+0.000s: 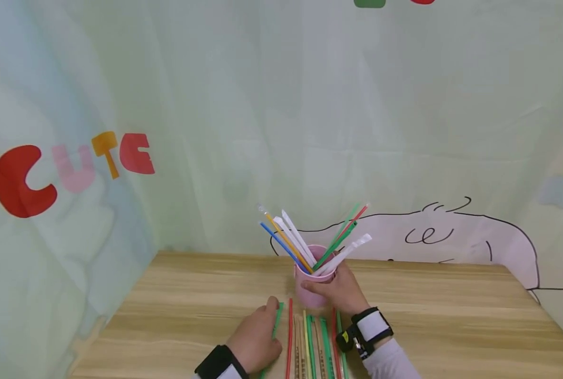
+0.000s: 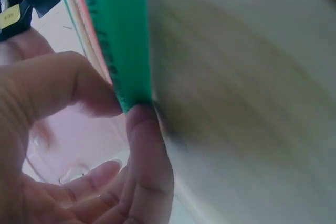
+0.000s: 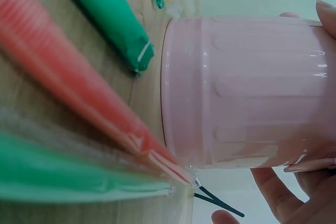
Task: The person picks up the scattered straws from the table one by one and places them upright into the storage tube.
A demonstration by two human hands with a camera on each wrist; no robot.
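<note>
While straws (image 1: pixel 335 246) lean inside — the pink cup (image 1: pixel 309 297) stands.

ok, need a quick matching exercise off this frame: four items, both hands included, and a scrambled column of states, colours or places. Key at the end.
Column 1
1. Left hand
2. Right hand
3. Cup
4. Blue straw

Column 2
a. Gripping the cup
b. Leaning inside the cup
c. Pinching a green straw
d. Pink

Pairs: 1-c, 2-a, 3-d, 4-b
</note>
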